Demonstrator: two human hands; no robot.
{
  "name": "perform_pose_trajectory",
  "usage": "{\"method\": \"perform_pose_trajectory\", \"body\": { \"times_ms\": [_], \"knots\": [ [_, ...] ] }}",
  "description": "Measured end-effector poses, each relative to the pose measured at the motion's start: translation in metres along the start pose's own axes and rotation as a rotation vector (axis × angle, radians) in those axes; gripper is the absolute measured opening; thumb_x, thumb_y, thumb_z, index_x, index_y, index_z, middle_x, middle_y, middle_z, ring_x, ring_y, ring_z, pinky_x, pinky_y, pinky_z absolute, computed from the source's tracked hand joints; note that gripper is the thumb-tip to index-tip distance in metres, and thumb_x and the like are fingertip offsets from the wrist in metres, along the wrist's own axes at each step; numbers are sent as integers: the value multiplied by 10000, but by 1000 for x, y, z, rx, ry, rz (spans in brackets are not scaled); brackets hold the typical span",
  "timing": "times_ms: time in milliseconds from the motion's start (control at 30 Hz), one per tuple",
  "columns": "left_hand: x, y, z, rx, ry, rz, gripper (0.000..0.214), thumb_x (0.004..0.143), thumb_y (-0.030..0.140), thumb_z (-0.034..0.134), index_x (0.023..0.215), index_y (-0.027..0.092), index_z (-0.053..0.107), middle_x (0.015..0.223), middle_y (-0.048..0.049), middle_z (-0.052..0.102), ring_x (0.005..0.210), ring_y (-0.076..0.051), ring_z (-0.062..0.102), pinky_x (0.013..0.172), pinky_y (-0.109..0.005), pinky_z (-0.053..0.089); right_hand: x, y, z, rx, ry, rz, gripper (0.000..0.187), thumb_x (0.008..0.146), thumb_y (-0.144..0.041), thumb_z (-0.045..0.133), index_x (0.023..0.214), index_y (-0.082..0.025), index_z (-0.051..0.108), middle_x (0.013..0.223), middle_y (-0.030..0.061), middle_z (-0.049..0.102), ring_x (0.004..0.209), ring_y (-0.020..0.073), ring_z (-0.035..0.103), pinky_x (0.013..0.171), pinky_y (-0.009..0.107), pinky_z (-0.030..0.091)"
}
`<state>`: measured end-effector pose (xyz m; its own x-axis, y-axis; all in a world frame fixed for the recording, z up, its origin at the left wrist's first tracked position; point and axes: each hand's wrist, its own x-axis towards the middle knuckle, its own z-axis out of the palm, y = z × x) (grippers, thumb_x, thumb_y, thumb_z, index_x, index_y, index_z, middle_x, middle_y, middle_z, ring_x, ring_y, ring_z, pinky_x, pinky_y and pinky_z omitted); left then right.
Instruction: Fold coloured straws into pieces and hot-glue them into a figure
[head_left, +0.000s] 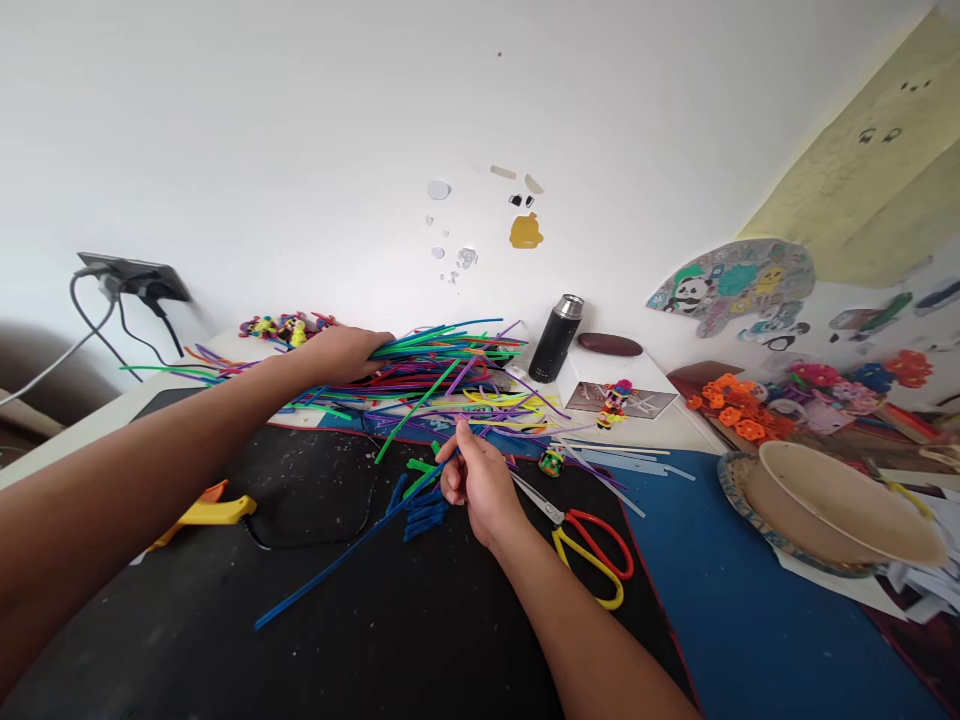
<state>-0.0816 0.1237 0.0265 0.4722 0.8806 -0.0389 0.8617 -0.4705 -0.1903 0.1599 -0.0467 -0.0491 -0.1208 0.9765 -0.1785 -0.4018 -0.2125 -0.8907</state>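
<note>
My left hand [341, 353] reaches far across the table and is closed round a thick bundle of coloured pipe cleaners [442, 365] at the back. My right hand [476, 480] is nearer, fingers pinched on one long blue pipe cleaner [337, 562] that slants down to the left over the black mat [300, 620]. A small pile of cut blue pieces [420, 515] and some green pieces [420, 467] lie just left of the right hand. Scissors with red and yellow handles [592, 550] lie right of that wrist.
A black flask [556, 338] and a white box [626, 385] stand at the back. A small figure [615, 400] stands on the box. A shallow bowl [840, 500] sits at the right on the blue mat [750, 620]. A yellow tool [206, 512] lies at the left. Orange craft flowers [739, 410] lie right.
</note>
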Motion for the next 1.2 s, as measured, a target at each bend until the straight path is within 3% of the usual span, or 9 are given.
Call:
{"method": "perform_pose_trajectory", "body": {
  "times_ms": [400, 700, 867, 1033, 1100, 1200],
  "knots": [
    [0, 4, 3, -34, -16, 10, 504, 980, 472, 472, 1394, 232, 631, 1206, -138, 788, 1034, -336, 749, 868, -379, 535, 1, 1, 0, -26, -18, -6, 670, 783, -841, 692, 692, -180, 638, 442, -63, 452, 356, 84, 413, 395, 230, 220],
    [-8, 18, 15, -122, -98, 76, 672, 967, 503, 507, 1580, 227, 516, 1474, -150, 676, 1249, -362, 691, 1003, -416, 532, 0, 1, 2, -48, -23, 6, 670, 789, -839, 691, 689, -178, 644, 441, -61, 456, 354, 86, 418, 390, 229, 229],
    [-12, 33, 34, -220, -86, 126, 857, 925, 692, 538, 1632, 216, 453, 1658, -156, 493, 1510, -379, 468, 1209, -470, 385, -1, 3, 3, -74, -37, 13, 671, 801, -838, 680, 685, -178, 643, 443, -61, 459, 352, 87, 425, 392, 231, 248],
    [-16, 62, 56, -310, -152, 127, 1139, 823, 857, 567, 1711, 206, 275, 1760, -193, 272, 1597, -423, 303, 1258, -526, 302, -1, 4, 4, -128, -52, 5, 681, 819, -847, 651, 707, -175, 656, 436, -61, 464, 351, 91, 431, 397, 231, 286],
    [-16, 71, 63, -287, -157, 111, 1149, 812, 839, 602, 1718, 227, 247, 1769, -195, 242, 1594, -455, 290, 1245, -579, 303, -1, 5, 4, -148, -70, 4, 685, 825, -854, 635, 709, -179, 650, 428, -63, 461, 348, 90, 424, 402, 232, 302],
    [-15, 74, 70, -237, -74, 106, 917, 927, 628, 588, 1700, 225, 303, 1739, -186, 336, 1561, -431, 367, 1222, -566, 350, -1, 7, 3, -173, -99, 0, 694, 836, -861, 611, 719, -178, 653, 426, -64, 464, 351, 89, 426, 410, 229, 319]
  ]
}}
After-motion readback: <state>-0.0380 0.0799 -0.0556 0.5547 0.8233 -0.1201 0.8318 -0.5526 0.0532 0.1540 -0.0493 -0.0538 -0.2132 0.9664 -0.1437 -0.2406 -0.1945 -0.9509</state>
